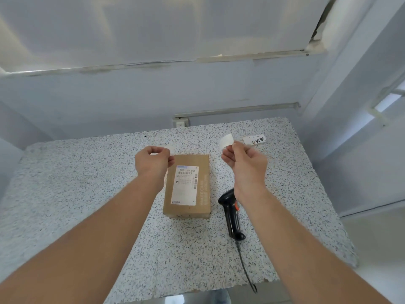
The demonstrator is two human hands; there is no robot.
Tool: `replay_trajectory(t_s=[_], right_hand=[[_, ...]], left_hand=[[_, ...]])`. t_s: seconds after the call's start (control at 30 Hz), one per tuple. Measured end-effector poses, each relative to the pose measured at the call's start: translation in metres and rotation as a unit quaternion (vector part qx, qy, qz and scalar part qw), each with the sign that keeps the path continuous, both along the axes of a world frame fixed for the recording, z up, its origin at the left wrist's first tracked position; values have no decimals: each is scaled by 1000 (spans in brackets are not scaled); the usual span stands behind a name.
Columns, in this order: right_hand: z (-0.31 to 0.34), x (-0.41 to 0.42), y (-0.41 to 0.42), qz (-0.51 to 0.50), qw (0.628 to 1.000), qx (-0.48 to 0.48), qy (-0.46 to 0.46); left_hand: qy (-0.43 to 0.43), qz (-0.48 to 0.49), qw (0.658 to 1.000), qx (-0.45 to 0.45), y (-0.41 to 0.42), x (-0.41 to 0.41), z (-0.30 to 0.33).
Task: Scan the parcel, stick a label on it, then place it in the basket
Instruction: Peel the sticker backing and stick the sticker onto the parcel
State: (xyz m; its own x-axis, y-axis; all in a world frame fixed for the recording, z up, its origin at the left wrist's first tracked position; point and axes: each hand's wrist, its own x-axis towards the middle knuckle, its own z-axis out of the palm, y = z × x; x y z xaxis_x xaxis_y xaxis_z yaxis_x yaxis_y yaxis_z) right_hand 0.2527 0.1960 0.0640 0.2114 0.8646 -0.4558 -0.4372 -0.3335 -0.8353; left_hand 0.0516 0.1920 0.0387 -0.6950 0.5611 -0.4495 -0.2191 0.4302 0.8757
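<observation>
From the head cam, both bare arms reached out over the speckled bench (87,194). The right hand (243,165) was up above the bench with its fingers (230,150) pinched on a small white label (226,140). The left hand (153,161) had its fingers pinched together too, on a pale scrap (169,148) that was too blurry to make out properly. The parcel (187,189), a brown cardboard box with a printed shipping sticker on top, sat flat on the bench between the two hands. Just right of it lay the black scanner (232,213) with its cable trailing toward the near edge. A strip of labels (254,139) with printed characters sat on the far right.
</observation>
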Motion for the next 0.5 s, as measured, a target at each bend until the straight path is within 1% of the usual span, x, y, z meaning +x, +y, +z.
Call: replay_trajectory(t_s=[0.07, 0.13, 0.3, 0.4, 0.5], right_hand=[[-8, -9, -1, 16, 1000, -6, -12], [-15, -19, -2, 26, 999, -11, -19], [-33, -44, -10, 49, 997, -14, -50], [-43, -54, -17, 54, 996, -11, -74], [-51, -60, -23, 58, 991, 4, -118]], left_hand=[[31, 18, 999, -27, -4, -11, -13], [71, 11, 996, -61, -11, -22, -24], [162, -53, 978, -123, -29, -46, -52], [180, -70, 973, -128, -36, -51, -59], [157, -98, 979, -90, -39, -48, -53]])
